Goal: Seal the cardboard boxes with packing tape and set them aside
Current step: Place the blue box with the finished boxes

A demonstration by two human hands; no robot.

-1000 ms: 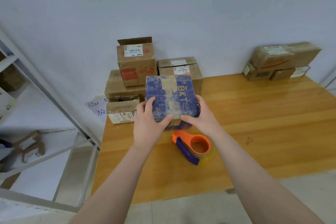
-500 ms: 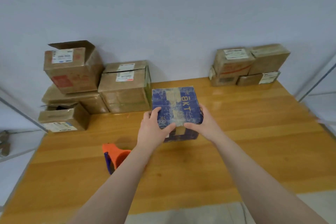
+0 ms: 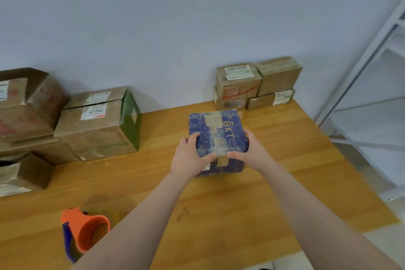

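A blue cardboard box [image 3: 219,131] with "BKT" lettering and a strip of clear tape along its top is held between both my hands over the wooden table [image 3: 306,160]. My left hand [image 3: 190,158] grips its near left corner, fingers curled over the top edge. My right hand [image 3: 252,151] grips the near right side, thumb on the top. An orange tape dispenser [image 3: 85,230] with a purple handle lies on the table at the near left, partly behind my left forearm.
A pile of brown boxes [image 3: 96,125] stands at the back left against the wall. Several smaller brown boxes [image 3: 256,85] are stacked at the back right. A white metal shelf frame [image 3: 363,85] rises past the table's right edge.
Both hands have carried the blue box to the right across the table, away from the left pile and toward the right stack. The tape dispenser stayed where it lay, now far left of the box.
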